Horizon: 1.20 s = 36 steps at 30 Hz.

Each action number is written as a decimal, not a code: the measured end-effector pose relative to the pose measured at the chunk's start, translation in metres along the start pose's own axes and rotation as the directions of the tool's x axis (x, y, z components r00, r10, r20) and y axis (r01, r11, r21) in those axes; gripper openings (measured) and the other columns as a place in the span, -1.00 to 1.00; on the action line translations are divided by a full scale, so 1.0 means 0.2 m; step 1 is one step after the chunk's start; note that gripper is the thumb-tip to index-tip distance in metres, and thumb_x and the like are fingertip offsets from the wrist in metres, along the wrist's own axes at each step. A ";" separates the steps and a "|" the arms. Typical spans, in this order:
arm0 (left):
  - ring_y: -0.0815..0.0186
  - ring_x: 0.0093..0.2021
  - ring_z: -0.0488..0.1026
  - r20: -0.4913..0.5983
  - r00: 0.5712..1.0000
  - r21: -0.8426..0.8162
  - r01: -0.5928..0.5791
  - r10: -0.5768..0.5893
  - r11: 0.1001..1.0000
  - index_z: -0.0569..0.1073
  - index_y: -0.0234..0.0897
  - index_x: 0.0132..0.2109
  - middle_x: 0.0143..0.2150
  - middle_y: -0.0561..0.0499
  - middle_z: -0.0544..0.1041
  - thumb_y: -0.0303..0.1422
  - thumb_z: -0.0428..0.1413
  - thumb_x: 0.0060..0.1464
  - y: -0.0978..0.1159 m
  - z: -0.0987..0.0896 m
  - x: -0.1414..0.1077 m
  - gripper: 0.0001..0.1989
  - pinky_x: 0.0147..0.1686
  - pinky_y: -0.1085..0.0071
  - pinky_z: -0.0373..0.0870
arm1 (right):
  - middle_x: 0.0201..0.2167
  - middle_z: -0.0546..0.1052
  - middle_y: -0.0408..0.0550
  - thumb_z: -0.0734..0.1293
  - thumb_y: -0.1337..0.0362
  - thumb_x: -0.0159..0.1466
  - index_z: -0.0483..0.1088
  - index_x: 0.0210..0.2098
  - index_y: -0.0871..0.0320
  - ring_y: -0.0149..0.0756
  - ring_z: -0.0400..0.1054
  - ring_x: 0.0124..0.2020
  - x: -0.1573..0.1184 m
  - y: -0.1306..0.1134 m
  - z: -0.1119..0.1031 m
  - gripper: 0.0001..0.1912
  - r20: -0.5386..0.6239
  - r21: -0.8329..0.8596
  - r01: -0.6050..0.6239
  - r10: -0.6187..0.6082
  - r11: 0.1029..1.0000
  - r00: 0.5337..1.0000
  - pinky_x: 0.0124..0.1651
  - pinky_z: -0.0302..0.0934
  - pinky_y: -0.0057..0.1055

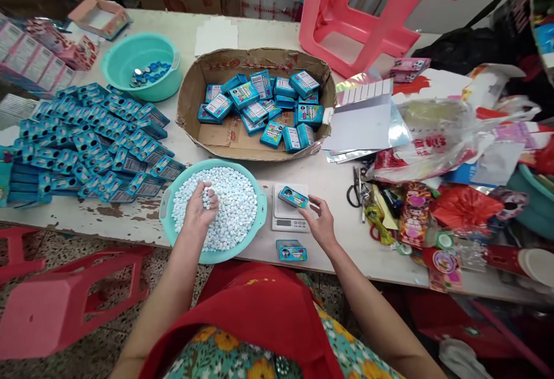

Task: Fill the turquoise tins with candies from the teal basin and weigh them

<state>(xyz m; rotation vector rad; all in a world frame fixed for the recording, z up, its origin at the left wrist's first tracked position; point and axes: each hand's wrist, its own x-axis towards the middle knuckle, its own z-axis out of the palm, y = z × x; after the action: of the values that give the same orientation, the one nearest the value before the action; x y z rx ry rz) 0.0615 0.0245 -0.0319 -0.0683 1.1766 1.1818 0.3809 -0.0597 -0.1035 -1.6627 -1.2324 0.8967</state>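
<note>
My left hand (202, 205) is curled round several pale candies, above a turquoise basin (261, 206) filled with small white and light-blue candies (236, 200). My right hand (319, 217) has its thumb and fingertips at the right end of a small blue box (293, 196), which sits tilted on a white kitchen scale (291, 225). Another blue box (291, 250) lies on the table just in front of the scale.
A cut-down cardboard box (225, 151) holds many blue boxes. Stacked blue boxes (99, 137) cover the left. Behind them stands a turquoise basin (142, 50) with blue pieces. Scissors (355, 187), plastic bags (428, 137) and a pink stool (311, 21) are at right.
</note>
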 end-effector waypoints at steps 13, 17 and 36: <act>0.51 -0.64 0.22 0.009 1.000 0.061 0.007 -0.007 0.998 0.32 -0.32 -0.27 -0.51 0.08 0.27 -0.34 0.02 0.14 -0.05 -0.03 -0.05 -0.88 -0.75 0.65 0.03 | -0.23 0.53 0.06 0.30 0.02 0.18 0.39 -0.22 0.17 -0.17 0.41 -0.19 -0.28 0.17 -0.20 -0.65 -0.010 -0.063 -0.183 0.182 0.981 0.983 -0.05 0.28 -0.14; 0.51 -0.65 0.23 0.045 0.999 0.147 -0.019 0.013 0.989 0.33 -0.33 -0.20 -0.50 0.08 0.29 -0.46 0.02 0.10 -0.07 -0.03 -0.09 -0.90 -0.76 0.65 0.03 | -0.24 0.54 0.05 0.30 0.00 0.17 0.41 -0.24 0.16 -0.18 0.42 -0.20 -0.31 0.18 -0.19 -0.65 0.005 -0.055 -0.208 0.209 0.977 0.978 -0.06 0.29 -0.17; 0.51 -0.64 0.24 0.124 0.989 0.050 0.073 -0.079 0.996 0.32 -0.33 -0.38 -0.52 0.04 0.32 -0.32 0.00 0.15 -0.21 0.13 -0.10 -0.81 -0.75 0.64 0.05 | -0.06 0.43 0.06 0.38 0.07 0.10 0.29 0.00 0.13 -0.13 0.31 -0.02 0.02 -0.03 0.08 -0.48 -0.022 -0.103 0.106 -0.108 0.989 0.994 -0.02 0.25 -0.15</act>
<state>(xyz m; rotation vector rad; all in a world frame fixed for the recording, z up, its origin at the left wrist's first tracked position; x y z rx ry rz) 0.1126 0.0074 -0.0270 -0.0039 1.0796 1.0763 0.3647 -0.0515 -0.1040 -1.6655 -1.3548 0.7547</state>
